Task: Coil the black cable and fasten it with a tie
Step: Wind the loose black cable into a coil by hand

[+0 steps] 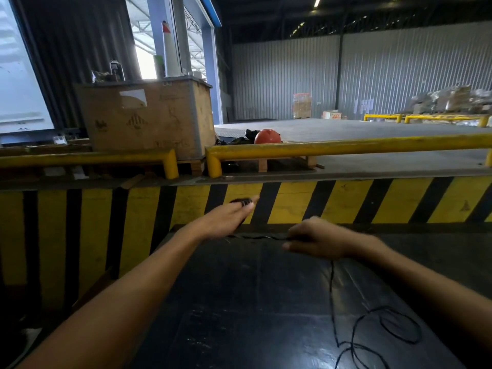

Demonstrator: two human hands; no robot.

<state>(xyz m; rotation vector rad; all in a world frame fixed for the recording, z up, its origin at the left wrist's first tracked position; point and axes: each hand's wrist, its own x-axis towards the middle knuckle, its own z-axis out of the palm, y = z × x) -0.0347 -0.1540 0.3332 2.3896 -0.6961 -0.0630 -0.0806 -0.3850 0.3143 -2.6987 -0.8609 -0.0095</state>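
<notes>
A thin black cable [331, 294] runs taut between my two hands, then drops from my right hand and lies in loose loops at the lower right of the black surface [239, 302]. My left hand [229, 217] is stretched forward with its fingers extended, and several turns of the cable are wound around those fingers. My right hand [316, 239] is closed around the cable just right of centre. Both hands are blurred by motion. No tie is visible.
A yellow and black striped wall [346, 201] rises just beyond the black surface. Above it run yellow guard rails [346, 146], with a large wooden crate [149, 118] at the left and an orange hard hat [267, 136] behind the rail.
</notes>
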